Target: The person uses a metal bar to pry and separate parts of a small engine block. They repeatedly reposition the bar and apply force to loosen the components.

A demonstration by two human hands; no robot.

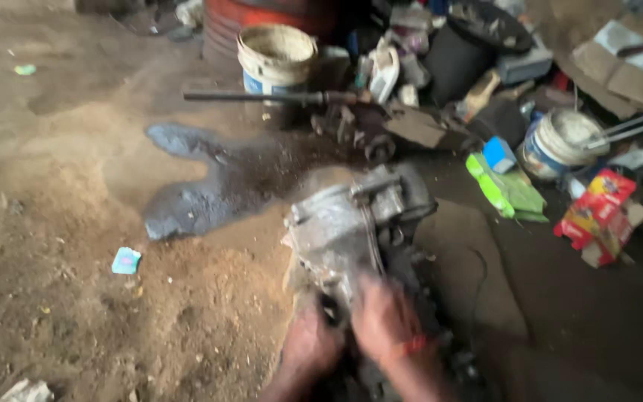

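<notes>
A grey metal engine casing [351, 223] lies on the dirt floor in front of me, greasy and blurred by motion. My left hand [310, 346] rests at its near lower end, fingers curled against the dark underside. My right hand [385, 320], with a red thread at the wrist, presses on the casing's near top. Whether either hand holds a tool cannot be made out through the blur.
A dark oil puddle [202, 186] spreads left of the casing. Behind it lie a long metal rod [262, 97], a dirty white bucket [275, 56], a second bucket [556, 141], green packaging [507, 190], a red carton [597, 212] and piled scrap. A small blue wrapper [126, 260] lies on the sandy ground.
</notes>
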